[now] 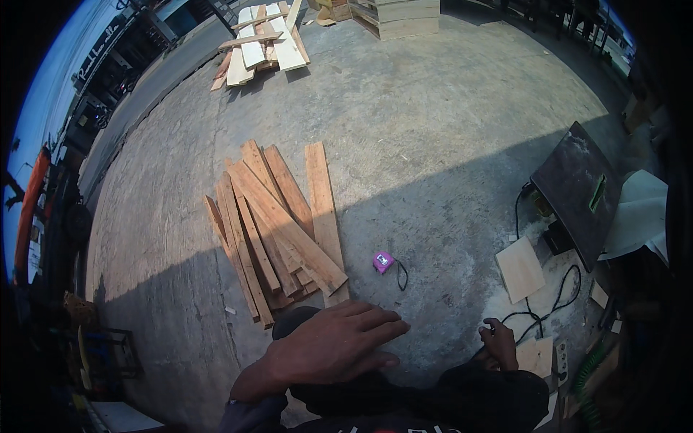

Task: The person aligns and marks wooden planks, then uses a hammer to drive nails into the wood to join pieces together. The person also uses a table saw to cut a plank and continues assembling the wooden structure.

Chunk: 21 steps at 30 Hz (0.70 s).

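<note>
My left hand (336, 341) reaches over my bent knee with its fingers stretched out, holding nothing. Just beyond it lies a loose stack of brown wooden planks (281, 224), fanned out on the concrete. A purple tape measure (383, 263) with a black wrist strap rests on the floor, apart from both hands. At the lower right, my right hand (499, 345) is held low with its fingers loosely bent and apart; nothing shows in it. Close to that hand are a black cable (538, 319) and a pale wooden board piece (521, 268).
A table saw with a dark tilted top (581, 195) stands at the right, beside a white sheet (639, 216). Below are a power strip (561, 363) and a green coiled hose (588, 382). Pale planks (267, 43) are piled at the far left, near a wooden crate (409, 18).
</note>
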{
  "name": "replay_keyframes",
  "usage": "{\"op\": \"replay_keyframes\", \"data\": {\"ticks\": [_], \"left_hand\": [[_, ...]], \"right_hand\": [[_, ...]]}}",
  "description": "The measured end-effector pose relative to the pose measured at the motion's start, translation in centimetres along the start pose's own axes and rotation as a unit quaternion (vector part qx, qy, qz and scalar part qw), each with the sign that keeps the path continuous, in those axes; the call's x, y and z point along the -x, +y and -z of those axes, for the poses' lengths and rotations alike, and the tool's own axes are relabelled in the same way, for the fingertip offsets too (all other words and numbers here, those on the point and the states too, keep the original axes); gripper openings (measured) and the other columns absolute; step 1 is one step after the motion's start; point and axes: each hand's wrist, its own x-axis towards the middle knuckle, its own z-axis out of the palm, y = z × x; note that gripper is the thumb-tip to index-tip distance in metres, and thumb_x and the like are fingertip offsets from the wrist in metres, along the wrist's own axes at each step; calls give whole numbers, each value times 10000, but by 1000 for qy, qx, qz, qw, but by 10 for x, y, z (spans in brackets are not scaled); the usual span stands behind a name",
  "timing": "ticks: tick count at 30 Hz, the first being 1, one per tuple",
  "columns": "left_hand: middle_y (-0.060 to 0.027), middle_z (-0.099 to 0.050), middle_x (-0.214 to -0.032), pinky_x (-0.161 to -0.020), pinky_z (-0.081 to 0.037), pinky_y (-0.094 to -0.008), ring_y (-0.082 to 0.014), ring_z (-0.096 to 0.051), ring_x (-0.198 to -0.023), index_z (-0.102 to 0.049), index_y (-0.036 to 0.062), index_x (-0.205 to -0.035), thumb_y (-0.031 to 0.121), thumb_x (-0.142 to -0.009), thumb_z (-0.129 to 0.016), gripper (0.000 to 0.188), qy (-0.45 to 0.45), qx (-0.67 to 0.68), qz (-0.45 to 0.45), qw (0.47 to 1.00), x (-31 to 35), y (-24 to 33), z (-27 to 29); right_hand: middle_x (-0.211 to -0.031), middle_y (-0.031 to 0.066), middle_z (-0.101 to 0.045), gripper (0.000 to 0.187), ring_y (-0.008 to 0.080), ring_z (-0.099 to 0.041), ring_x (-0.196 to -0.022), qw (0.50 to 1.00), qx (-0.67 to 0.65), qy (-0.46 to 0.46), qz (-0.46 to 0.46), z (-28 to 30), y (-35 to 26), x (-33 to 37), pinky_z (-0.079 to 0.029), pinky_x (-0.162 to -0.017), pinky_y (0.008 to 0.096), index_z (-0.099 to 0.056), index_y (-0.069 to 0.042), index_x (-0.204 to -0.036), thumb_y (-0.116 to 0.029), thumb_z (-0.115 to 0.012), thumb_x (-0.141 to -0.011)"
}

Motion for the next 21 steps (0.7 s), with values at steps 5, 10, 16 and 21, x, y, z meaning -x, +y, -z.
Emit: {"op": "replay_keyframes", "data": {"ticks": [5,10,16,21], "left_hand": [[-156,-696,-1253,-954,-551,-460,-348,-681,-1134,-666,48,-1293,451,-949,-697,531,-33,-12,-70,997,-15,-12,5],[-205,-705,-1221,-899,-562,-463,-381,-700,-1050,-684,42,-1282,327,-976,-694,418,-116,-18,-184,976,-48,-7,1],[-227,-688,-1163,-895,-534,-488,-425,-657,-1045,-668,29,-1293,266,-987,-680,387,-217,-46,-200,954,-69,-12,-5],[-226,-684,-1208,-898,-542,-470,-412,-660,-1085,-657,18,-1312,293,-1009,-655,410,-199,-45,-188,961,-72,-16,-8]], "right_hand": [[-1089,267,-739,416,430,-716,-1038,991,0,130,-36,-6,9,37,-551,-917,478,-650,-26,-1305,-251,-676,-957],[-1165,262,-714,380,451,-670,-1125,944,-41,242,-221,-36,36,104,-521,-960,547,-681,-43,-1232,-318,-531,-1017],[-1151,264,-719,369,432,-685,-1115,901,-99,238,-350,-119,67,166,-530,-952,552,-693,-33,-1208,-291,-548,-988],[-1179,277,-704,401,416,-676,-1130,895,-101,192,-390,-165,100,175,-510,-1011,516,-682,-21,-1265,-258,-614,-949]]}}
